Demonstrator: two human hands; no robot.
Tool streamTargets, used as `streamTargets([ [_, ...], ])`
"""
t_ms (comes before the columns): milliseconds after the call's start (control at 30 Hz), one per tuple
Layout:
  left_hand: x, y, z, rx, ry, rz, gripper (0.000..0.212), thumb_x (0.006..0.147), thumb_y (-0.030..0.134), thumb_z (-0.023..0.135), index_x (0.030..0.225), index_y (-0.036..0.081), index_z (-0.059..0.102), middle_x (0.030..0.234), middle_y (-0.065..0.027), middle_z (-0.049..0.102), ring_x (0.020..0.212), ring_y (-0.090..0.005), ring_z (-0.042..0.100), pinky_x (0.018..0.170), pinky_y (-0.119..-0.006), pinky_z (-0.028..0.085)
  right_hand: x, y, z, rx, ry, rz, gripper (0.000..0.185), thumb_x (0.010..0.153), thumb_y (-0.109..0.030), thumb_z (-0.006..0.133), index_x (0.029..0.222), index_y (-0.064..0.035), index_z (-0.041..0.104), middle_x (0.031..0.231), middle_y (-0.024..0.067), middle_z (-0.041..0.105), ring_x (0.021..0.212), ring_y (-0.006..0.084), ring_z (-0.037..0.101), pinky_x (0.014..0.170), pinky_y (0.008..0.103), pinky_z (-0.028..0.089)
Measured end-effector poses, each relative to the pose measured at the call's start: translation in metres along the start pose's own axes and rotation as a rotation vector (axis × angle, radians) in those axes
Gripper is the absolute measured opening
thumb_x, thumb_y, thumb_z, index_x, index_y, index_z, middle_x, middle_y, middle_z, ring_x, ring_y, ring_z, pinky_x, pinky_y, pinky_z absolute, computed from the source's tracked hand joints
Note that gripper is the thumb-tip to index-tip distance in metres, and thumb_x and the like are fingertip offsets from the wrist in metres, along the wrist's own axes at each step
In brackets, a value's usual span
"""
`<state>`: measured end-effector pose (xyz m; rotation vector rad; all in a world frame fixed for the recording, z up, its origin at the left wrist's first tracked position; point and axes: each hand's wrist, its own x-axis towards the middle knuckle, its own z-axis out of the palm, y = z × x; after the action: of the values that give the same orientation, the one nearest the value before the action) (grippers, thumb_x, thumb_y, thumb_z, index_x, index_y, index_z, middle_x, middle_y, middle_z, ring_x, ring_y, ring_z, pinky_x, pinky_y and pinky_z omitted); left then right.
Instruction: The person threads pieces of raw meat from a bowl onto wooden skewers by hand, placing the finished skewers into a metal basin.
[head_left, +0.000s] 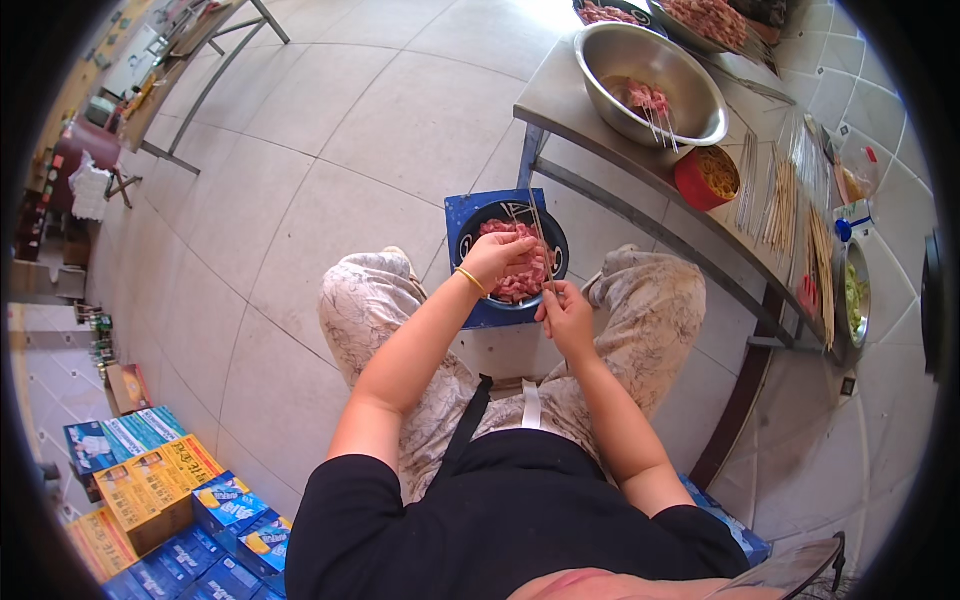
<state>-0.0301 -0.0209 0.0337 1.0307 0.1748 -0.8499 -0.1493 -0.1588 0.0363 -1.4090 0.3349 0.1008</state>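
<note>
Raw meat pieces (519, 286) fill a dark bowl (556, 219) on a blue box (459, 206) between the knees. My right hand (568, 315) grips thin skewers (536, 214) at their lower end, by the bowl's near right rim. They point away from me across the bowl's right side. Over the meat is my left hand (504, 259), a yellow bangle at its wrist. Its fingers are bent together close to the skewers; whether a meat piece sits between them is hidden. A few more skewers (511, 211) lie at the bowl's far side.
On the metal table (551, 94) at right stand a steel basin (600, 52) with skewered meat (649, 97), a red tub (694, 180), metal skewers (747, 180) and wooden sticks (781, 199). A steel bowl (865, 300) holds green food. Stacked cartons (150, 487) stand at lower left.
</note>
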Motion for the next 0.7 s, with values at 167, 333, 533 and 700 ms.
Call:
streamTargets([
  [167,0.003,-0.007,-0.008,-0.083,-0.019,-0.041,0.014,0.085,0.017,0.06,0.09,0.004,0.062,0.086,-0.006,0.065,0.075,-0.0147,0.064,0.068,-0.026,0.053,-0.001,-0.002,0.002,-0.025,0.005,-0.011,0.011,0.091,-0.011,0.048,0.096,-0.0008,0.05,0.058,0.0026,0.053,0.038,0.0045,0.04,0.036,0.019,0.029],
  [333,0.0,-0.005,-0.001,-0.104,-0.017,-0.08,0.014,0.086,0.017,0.059,0.089,0.004,0.061,0.086,-0.0064,0.065,0.076,-0.0153,0.064,0.069,-0.027,0.053,0.0,0.0,-0.002,-0.003,0.001,0.009,0.012,0.091,-0.011,0.047,0.096,-0.0009,0.05,0.058,0.003,0.053,0.038,0.0046,0.04,0.036,0.0189,0.029],
  [533,0.0,-0.009,0.005,-0.095,-0.046,-0.052,0.018,0.086,0.019,0.06,0.093,0.003,0.061,0.088,-0.0071,0.065,0.077,-0.0153,0.064,0.071,-0.027,0.053,0.005,-0.002,-0.005,0.123,-0.05,0.047,0.013,0.092,-0.013,0.047,0.097,-0.0012,0.048,0.06,0.0046,0.055,0.037,0.0056,0.041,0.036,0.0186,0.03],
  [700,-0.003,-0.013,0.013,0.018,-0.098,0.026,0.02,0.085,0.017,0.061,0.096,0.001,0.061,0.091,-0.0086,0.065,0.079,-0.0152,0.064,0.071,-0.026,0.053,0.004,-0.007,-0.004,0.13,-0.027,0.019,0.013,0.092,-0.014,0.047,0.097,-0.0011,0.047,0.061,0.0049,0.055,0.038,0.0059,0.041,0.036,0.0183,0.03],
])
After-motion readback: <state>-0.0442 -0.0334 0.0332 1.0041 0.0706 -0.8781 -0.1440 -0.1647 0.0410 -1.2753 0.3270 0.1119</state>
